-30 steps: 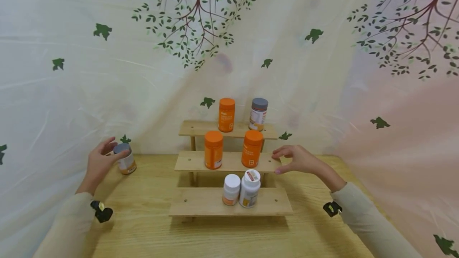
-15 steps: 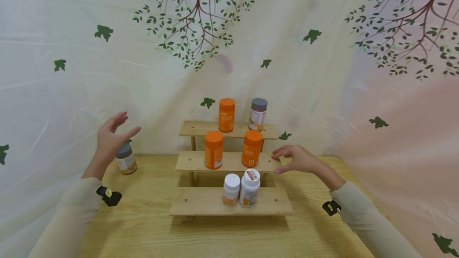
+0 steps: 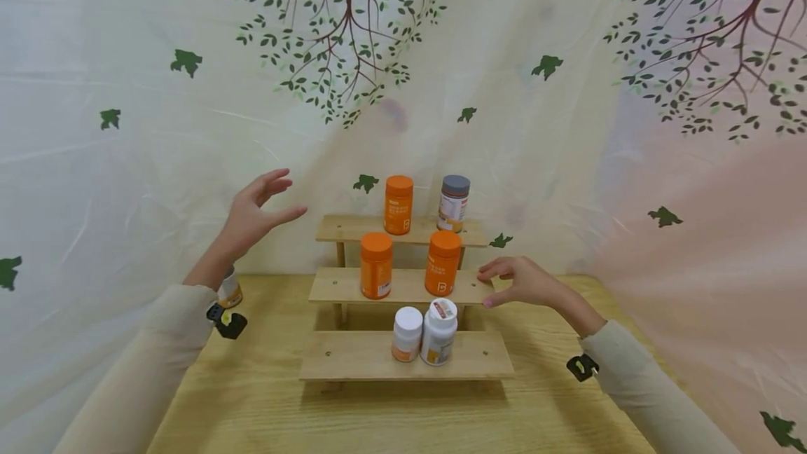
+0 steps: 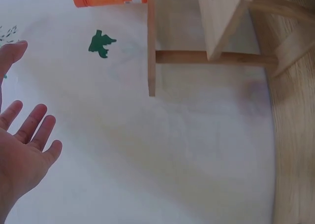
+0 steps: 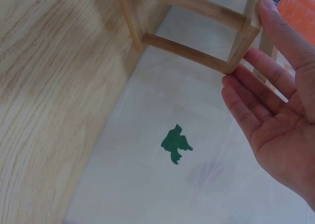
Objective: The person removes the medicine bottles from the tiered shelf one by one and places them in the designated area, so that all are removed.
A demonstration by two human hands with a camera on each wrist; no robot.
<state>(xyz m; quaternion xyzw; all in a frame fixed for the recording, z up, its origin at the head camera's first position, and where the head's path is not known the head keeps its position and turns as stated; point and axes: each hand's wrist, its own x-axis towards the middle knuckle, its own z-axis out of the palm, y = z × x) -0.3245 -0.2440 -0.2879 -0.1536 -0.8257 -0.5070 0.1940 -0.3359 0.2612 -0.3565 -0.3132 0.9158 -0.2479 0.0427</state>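
Observation:
My left hand is held in the air left of the wooden tiered rack, fingers spread and holding nothing. At the right end of the rack's middle shelf, my right hand grips the board between thumb and fingers, as the right wrist view also shows. That shelf bears two orange jars, one left and one right. On the top shelf stand another orange jar and a grey-lidded jar. A small white bottle and a larger white bottle stand side by side on the bottom shelf.
Partly hidden behind my left wrist, a second grey-lidded jar stands on the wooden table. A pale curtain printed with leaves and branches hangs behind the rack and along both sides.
My left hand has let go of the grey-lidded jar on the table, then risen and moved right toward the rack. That jar stays in place. The right hand keeps its hold.

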